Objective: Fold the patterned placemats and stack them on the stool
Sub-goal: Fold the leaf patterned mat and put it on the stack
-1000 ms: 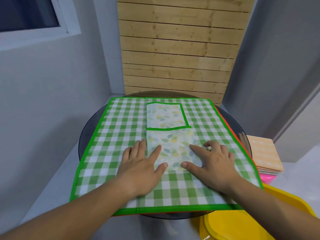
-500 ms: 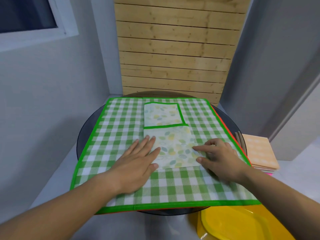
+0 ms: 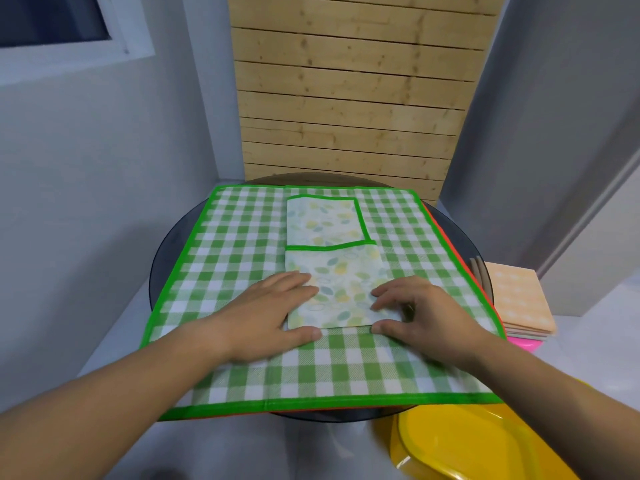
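A white-framed window (image 3: 52,22) is cut off by the top left corner, set in a smooth grey wall. Right of it, a panel of pale horizontal wooden slats (image 3: 346,98) rises behind a round dark glass surface (image 3: 173,244), most of which is hidden under a large green-and-white checked woven placemat with a bright green border (image 3: 235,244).

The left forearm enters from the bottom left. The left hand (image 3: 270,317) lies flat, its grip wide, fingers straight and pressed on the left edge of a folded leaf-printed placemat in pale green and yellow (image 3: 339,285). This placemat rests at the middle of the checked one; its far half shows a green-bordered flap and its near half is plain print. The near left corner is covered by the left hand.

The right hand (image 3: 426,313) covers the near right corner. Its fingers arch with their tips on the print and the thumb lies along the near edge; whether this grip pinches the corner or only presses cannot be told.

A thin orange-red edge (image 3: 450,240) peeks out beside the checked placemat's right border. Further right and lower, a stack of folded pale orange checked placemats (image 3: 519,299) sits on a bright pink stool (image 3: 523,342), of which only a sliver shows. A glossy yellow plastic object (image 3: 457,441) is cut off at the bottom right.
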`<state>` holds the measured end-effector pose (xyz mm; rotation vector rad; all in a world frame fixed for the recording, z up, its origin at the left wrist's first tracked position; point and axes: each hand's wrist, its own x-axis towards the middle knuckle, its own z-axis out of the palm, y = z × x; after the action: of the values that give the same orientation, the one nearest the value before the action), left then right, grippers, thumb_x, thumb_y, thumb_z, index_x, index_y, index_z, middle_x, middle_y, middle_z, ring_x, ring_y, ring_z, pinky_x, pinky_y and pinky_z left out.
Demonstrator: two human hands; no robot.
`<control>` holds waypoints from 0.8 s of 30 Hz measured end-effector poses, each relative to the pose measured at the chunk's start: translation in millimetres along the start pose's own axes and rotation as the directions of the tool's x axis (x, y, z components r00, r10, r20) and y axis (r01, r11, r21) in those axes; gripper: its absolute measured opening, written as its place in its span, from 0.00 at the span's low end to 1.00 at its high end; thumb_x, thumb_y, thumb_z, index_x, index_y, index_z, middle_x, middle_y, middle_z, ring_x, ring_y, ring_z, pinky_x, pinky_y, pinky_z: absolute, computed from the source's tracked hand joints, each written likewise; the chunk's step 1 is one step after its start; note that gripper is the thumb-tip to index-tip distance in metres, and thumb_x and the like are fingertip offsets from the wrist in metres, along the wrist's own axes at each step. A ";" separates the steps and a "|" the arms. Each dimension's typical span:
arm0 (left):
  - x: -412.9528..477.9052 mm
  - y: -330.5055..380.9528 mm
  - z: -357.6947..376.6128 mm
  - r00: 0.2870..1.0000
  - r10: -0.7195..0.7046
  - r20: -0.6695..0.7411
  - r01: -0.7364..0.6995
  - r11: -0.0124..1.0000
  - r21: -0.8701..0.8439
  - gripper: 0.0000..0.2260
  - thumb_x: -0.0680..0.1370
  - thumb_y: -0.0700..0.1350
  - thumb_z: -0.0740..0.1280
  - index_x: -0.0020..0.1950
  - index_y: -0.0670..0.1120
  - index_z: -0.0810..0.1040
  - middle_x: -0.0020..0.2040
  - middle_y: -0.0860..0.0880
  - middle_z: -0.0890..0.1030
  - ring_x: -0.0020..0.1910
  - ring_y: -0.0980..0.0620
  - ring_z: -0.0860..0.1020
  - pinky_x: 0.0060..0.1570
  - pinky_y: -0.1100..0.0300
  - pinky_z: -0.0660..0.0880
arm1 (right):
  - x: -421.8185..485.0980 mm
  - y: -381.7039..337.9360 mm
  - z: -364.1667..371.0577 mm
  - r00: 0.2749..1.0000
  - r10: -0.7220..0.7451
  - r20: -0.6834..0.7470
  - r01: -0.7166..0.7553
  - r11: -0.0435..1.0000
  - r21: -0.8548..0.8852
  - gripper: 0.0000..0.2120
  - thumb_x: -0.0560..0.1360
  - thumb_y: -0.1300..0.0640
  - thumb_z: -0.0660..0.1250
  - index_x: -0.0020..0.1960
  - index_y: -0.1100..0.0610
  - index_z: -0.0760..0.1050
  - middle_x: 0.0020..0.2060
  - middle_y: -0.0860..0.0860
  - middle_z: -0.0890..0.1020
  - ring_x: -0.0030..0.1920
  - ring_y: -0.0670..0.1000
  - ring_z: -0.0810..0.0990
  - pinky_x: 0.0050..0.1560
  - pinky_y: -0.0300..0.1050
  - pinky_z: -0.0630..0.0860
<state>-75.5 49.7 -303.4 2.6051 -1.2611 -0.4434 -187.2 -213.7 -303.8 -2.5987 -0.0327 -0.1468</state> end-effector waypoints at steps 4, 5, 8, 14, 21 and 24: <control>2.2 -2.8 0.6 1.000 -0.015 -0.004 0.015 0.998 -0.059 0.35 0.76 0.71 0.56 0.81 0.60 0.55 0.81 0.60 0.49 0.79 0.61 0.45 0.77 0.59 0.46 | -1.1 1.0 2.2 0.999 -0.041 -0.017 0.040 0.997 -0.071 0.13 0.71 0.42 0.74 0.53 0.44 0.82 0.59 0.36 0.79 0.60 0.37 0.72 0.61 0.33 0.67; 2.4 -2.8 0.3 1.000 -0.019 -0.005 0.019 0.997 -0.070 0.36 0.76 0.71 0.55 0.80 0.60 0.55 0.81 0.60 0.49 0.79 0.61 0.46 0.77 0.59 0.46 | -1.6 1.4 2.6 0.998 -0.064 -0.021 0.062 0.994 -0.095 0.12 0.71 0.42 0.73 0.53 0.44 0.82 0.59 0.37 0.79 0.60 0.38 0.72 0.61 0.34 0.68; 1.4 -0.3 -1.7 1.000 -0.022 -0.005 0.022 0.996 -0.082 0.36 0.75 0.72 0.56 0.81 0.59 0.55 0.81 0.60 0.50 0.78 0.61 0.46 0.76 0.60 0.46 | -2.7 2.3 4.8 0.989 -0.147 -0.023 0.141 0.973 -0.181 0.12 0.74 0.43 0.70 0.52 0.49 0.83 0.58 0.43 0.82 0.60 0.41 0.75 0.60 0.33 0.68; -2.0 7.1 -8.3 0.999 -0.037 -0.016 0.034 0.987 -0.155 0.44 0.68 0.73 0.64 0.80 0.59 0.55 0.79 0.61 0.54 0.76 0.62 0.51 0.74 0.62 0.50 | -1.7 -3.5 1.9 0.981 -0.178 -0.071 0.167 0.975 -0.146 0.10 0.77 0.46 0.67 0.49 0.49 0.84 0.54 0.43 0.83 0.55 0.39 0.77 0.57 0.29 0.69; -10.2 5.4 -17.9 0.995 -0.038 -0.097 0.009 0.958 -0.285 0.48 0.58 0.75 0.73 0.75 0.63 0.62 0.69 0.69 0.65 0.69 0.67 0.64 0.72 0.62 0.63 | 1.2 -18.9 -14.4 0.970 -0.034 -0.241 0.082 0.978 0.193 0.05 0.78 0.52 0.68 0.49 0.49 0.83 0.53 0.38 0.83 0.54 0.39 0.79 0.53 0.40 0.77; -15.5 8.8 -21.4 0.978 -0.049 -0.201 -0.021 0.942 -0.334 0.40 0.59 0.71 0.75 0.69 0.66 0.69 0.63 0.70 0.70 0.62 0.74 0.67 0.63 0.71 0.65 | 2.2 -29.7 -23.3 0.972 0.034 -0.235 0.055 0.931 0.362 0.06 0.79 0.53 0.67 0.49 0.51 0.83 0.50 0.38 0.84 0.53 0.42 0.81 0.55 0.48 0.78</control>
<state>-83.3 57.9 -278.0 2.3057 -1.0011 -0.3433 -188.9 -200.2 -268.5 -2.1920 0.0116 -0.4147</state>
